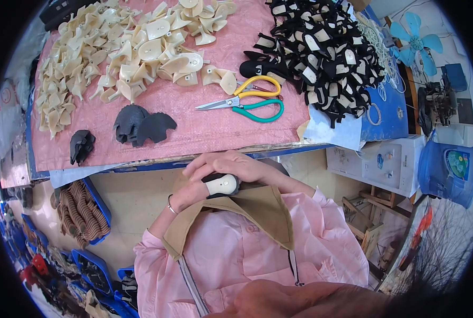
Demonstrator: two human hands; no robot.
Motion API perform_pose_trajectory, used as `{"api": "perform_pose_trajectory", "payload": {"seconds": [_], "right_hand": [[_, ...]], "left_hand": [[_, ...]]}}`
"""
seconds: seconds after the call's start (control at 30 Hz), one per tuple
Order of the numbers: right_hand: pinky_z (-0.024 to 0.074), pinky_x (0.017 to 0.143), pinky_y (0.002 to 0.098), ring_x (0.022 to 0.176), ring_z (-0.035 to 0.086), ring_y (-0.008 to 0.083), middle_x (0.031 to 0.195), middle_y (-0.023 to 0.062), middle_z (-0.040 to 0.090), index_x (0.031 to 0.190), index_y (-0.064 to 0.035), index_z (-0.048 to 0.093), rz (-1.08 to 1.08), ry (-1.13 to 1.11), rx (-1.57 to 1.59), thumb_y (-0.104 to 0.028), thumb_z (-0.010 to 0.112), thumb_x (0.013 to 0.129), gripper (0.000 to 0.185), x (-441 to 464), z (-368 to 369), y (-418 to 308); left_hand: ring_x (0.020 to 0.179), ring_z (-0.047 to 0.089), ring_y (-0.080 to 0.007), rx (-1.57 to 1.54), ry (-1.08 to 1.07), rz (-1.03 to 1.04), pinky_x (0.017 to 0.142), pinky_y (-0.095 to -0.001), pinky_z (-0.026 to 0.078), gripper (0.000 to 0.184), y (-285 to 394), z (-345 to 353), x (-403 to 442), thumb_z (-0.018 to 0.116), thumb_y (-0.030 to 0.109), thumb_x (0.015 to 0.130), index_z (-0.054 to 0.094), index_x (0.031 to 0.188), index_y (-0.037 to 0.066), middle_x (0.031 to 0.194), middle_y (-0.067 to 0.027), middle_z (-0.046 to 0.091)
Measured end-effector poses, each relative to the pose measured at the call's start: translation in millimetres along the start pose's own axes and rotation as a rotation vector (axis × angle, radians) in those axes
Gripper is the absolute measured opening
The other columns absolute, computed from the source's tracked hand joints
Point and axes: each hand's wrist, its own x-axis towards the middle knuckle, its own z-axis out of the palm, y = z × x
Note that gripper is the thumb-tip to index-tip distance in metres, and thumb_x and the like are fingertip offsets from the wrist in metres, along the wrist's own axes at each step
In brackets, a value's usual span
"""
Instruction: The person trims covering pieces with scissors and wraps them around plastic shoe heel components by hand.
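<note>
A cream plastic shoe heel (224,185) with dark covering around its edge is held close to my chest, just off the table's front edge. My left hand (190,195), with a bracelet at the wrist, is closed around it from the left. Over the top lies my right hand (232,165), its fingers bent across the heel's dark side and partly over my left hand. The fingertips and the far side of the heel are hidden. Ahead on the table rest dark grey cover pieces (133,124), a smaller dark stack (81,147) and scissors (236,99) with yellow and green handles.
Bare cream heels (141,53) are heaped on the pink table cover (215,135). Black-covered heels (321,58) pile up at the right. Beyond are a blue fan (417,43), a white box (374,161) and a blue bucket (448,172). Blue crates (101,212) stand on the floor at left.
</note>
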Motion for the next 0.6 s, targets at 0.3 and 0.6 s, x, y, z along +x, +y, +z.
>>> {"api": "perform_pose_trajectory", "payload": {"seconds": [0.3,0.6], "right_hand": [[0.0331,0.100,0.0341,0.115,0.047,0.0235,0.123,0.0129,0.053,0.117,-0.0020,0.057,0.104,-0.331,-0.313,-0.018,0.045,0.093,0.032,13.3,-5.4,-6.4],[0.0363,0.097,0.0298,0.113,0.050,0.0181,0.120,0.0109,0.055,0.122,0.0005,0.052,0.193,-0.093,-0.060,-0.026,0.040,0.095,0.039,9.0,1.5,-14.2]], "left_hand": [[0.083,0.058,-0.0159,-0.060,-0.095,-0.022,0.071,-0.0286,0.046,0.024,-11.7,4.4,-4.6,0.066,0.011,0.076,0.059,0.098,0.005,0.091,-0.0048,0.061],[0.080,0.057,-0.0141,-0.059,-0.073,-0.022,0.068,-0.0276,0.046,0.023,-20.5,9.8,3.2,0.067,0.011,0.076,0.059,0.096,0.005,0.088,-0.0032,0.059]]}}
